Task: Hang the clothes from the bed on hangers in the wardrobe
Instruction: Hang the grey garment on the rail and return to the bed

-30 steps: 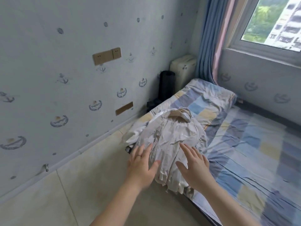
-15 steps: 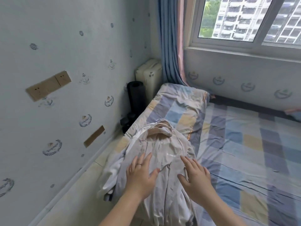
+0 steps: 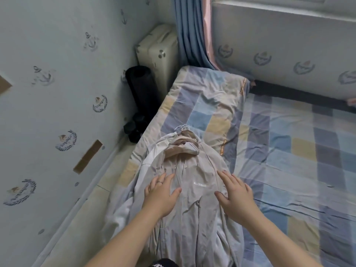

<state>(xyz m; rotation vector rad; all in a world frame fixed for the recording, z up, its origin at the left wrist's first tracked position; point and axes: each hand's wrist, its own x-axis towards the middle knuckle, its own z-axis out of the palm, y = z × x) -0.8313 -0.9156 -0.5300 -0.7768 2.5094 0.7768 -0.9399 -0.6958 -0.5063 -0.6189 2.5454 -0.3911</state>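
A pile of pale garments lies along the near left edge of the bed [image 3: 279,151], a beige hooded jacket [image 3: 192,182] on top and a white garment [image 3: 152,160] under it at the left. White wire hanger hooks [image 3: 183,128] stick out above the hood. My left hand [image 3: 160,195], with a ring, hovers over or rests on the jacket's left chest, fingers spread and straight. My right hand [image 3: 235,195] is spread the same way on the jacket's right chest. Neither hand grips the cloth. No wardrobe is in view.
The bed has a blue, yellow and purple checked sheet and a folded quilt [image 3: 210,101] at its head. A black roll [image 3: 142,87] and a cream case [image 3: 159,53] stand in the corner beside the curtain [image 3: 192,31]. A narrow floor strip [image 3: 81,218] runs between wall and bed.
My view has moved closer and tilted down over the bed. Both hands have advanced from the jacket's lower part up to its chest, fingers still spread.
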